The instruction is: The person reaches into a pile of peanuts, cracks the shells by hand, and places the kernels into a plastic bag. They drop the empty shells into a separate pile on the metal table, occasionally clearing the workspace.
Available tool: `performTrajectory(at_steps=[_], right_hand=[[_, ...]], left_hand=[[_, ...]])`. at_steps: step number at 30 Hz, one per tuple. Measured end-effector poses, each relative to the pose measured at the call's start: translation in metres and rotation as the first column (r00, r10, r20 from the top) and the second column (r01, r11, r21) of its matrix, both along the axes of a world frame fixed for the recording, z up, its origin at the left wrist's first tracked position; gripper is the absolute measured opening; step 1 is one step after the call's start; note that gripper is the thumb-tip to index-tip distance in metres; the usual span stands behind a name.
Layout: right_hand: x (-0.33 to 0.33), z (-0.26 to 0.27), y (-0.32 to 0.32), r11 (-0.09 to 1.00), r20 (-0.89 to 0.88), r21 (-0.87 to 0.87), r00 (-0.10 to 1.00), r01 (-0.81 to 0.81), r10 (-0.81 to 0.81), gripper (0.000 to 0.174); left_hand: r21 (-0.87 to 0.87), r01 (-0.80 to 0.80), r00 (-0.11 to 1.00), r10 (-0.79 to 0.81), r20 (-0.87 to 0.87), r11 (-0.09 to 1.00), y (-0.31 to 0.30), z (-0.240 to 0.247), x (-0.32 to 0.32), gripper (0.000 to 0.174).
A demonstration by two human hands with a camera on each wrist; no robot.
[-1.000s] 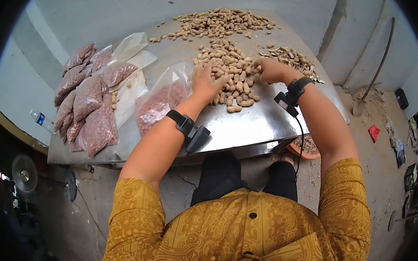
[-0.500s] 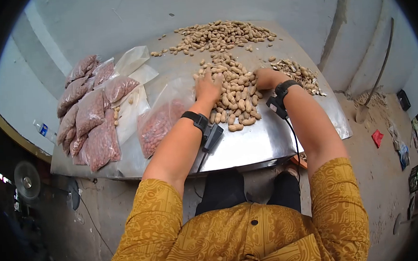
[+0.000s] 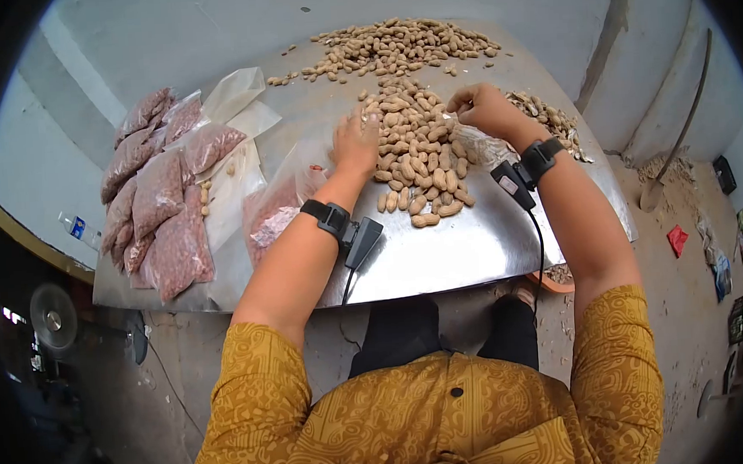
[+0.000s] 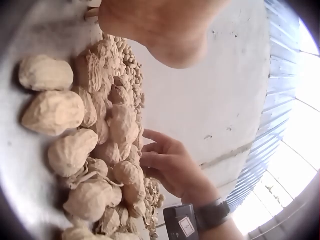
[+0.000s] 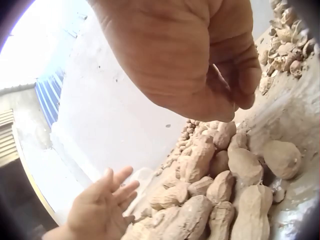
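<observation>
A long heap of unshelled peanuts [image 3: 422,148] lies on the metal table [image 3: 442,266] between both hands. My left hand [image 3: 356,141] is at the heap's left edge; in the right wrist view its fingers [image 5: 129,192] look spread and relaxed. Above the heap's right side is my right hand [image 3: 487,110], loosely bent, its thumb and index finger apart in the left wrist view, with no peanut visible between them. Just under that hand, a blurred pale patch [image 3: 484,147] shows in the head view.
Several bags of reddish shelled peanuts [image 3: 161,194] are stacked at left. A part-filled clear bag [image 3: 272,212] lies beside my left forearm. Cracked shells [image 3: 552,119] are piled right of my right hand. More unshelled peanuts [image 3: 402,43] spread at the back. An orange basin [image 3: 553,282] is below the table edge.
My right hand has lifted away from the heap and moved right and back. The left hand has shifted slightly left, off the nuts. The blurred patch now appears under the right hand.
</observation>
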State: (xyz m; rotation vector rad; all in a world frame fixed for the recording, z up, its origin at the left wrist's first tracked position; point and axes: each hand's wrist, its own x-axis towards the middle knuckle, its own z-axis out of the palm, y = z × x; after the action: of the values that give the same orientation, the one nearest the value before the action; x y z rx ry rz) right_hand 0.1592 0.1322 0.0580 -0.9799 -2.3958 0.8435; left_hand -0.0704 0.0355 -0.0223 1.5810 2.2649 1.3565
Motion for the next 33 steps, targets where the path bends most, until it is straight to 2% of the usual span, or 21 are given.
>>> performTrajectory(at_steps=[3, 7, 10, 13, 14, 16, 18, 19, 23, 26, 29, 30, 33], right_hand=[[0.01, -0.006, -0.013, 0.979, -0.296, -0.2, 0.955, -0.033, -0.029, 0.022], [0.02, -0.012, -0.033, 0.964, -0.421, -0.265, 0.898, 0.012, -0.127, 0.021], [0.024, -0.015, -0.038, 0.935, -0.488, -0.355, 0.856, -0.017, -0.169, 0.024], [0.02, -0.019, -0.042, 0.852, -0.597, -0.508, 0.765, -0.127, -0.242, 0.021], [0.015, -0.02, -0.043, 0.81, -0.626, -0.56, 0.729, -0.172, -0.278, 0.018], [0.007, -0.025, -0.038, 0.727, -0.672, -0.621, 0.676, -0.293, -0.301, 0.018], [-0.003, -0.029, -0.038, 0.686, -0.678, -0.642, 0.671, -0.342, -0.3, 0.021], [-0.008, -0.029, -0.041, 0.664, -0.679, -0.654, 0.669, -0.363, -0.302, 0.022], [-0.019, -0.031, -0.037, 0.75, -0.691, -0.539, 0.71, -0.382, -0.135, 0.026], [-0.026, -0.033, -0.033, 0.768, -0.667, -0.521, 0.74, -0.373, -0.093, 0.023], [-0.029, -0.032, -0.039, 0.79, -0.636, -0.501, 0.769, -0.353, -0.06, 0.022], [-0.031, -0.035, -0.042, 0.808, -0.633, -0.479, 0.773, -0.342, -0.048, 0.022], [-0.03, -0.036, -0.049, 0.835, -0.625, -0.438, 0.781, -0.332, -0.017, 0.021]], left_hand=[[0.082, 0.102, 0.993, -0.107, 0.051, 0.991, 0.005, 0.002, 0.0, 0.05], [0.294, 0.169, 0.936, -0.247, 0.251, 0.941, 0.013, -0.004, 0.001, 0.047], [0.439, 0.109, 0.916, -0.262, 0.304, 0.892, 0.002, 0.01, 0.009, 0.044], [0.511, 0.119, 0.725, -0.426, 0.541, 0.851, -0.02, 0.03, 0.045, 0.041], [0.419, 0.222, 0.686, -0.446, 0.575, 0.881, -0.034, 0.035, 0.054, 0.04], [0.439, 0.274, 0.616, -0.507, 0.603, 0.856, -0.047, 0.028, 0.074, 0.041], [0.442, 0.304, 0.552, -0.534, 0.641, 0.844, -0.054, 0.024, 0.082, 0.043], [0.445, 0.296, 0.572, -0.53, 0.626, 0.845, -0.053, 0.023, 0.079, 0.043], [0.5, 0.246, 0.631, -0.529, 0.568, 0.831, -0.045, 0.021, 0.065, 0.038], [0.529, 0.213, 0.705, -0.504, 0.499, 0.821, -0.036, 0.01, 0.057, 0.036], [0.427, 0.292, 0.785, -0.47, 0.405, 0.856, -0.044, 0.019, 0.06, 0.036], [0.372, 0.336, 0.818, -0.464, 0.339, 0.865, -0.049, 0.027, 0.063, 0.031], [0.4, 0.375, 0.861, -0.474, 0.183, 0.836, -0.046, 0.02, 0.058, 0.026]])
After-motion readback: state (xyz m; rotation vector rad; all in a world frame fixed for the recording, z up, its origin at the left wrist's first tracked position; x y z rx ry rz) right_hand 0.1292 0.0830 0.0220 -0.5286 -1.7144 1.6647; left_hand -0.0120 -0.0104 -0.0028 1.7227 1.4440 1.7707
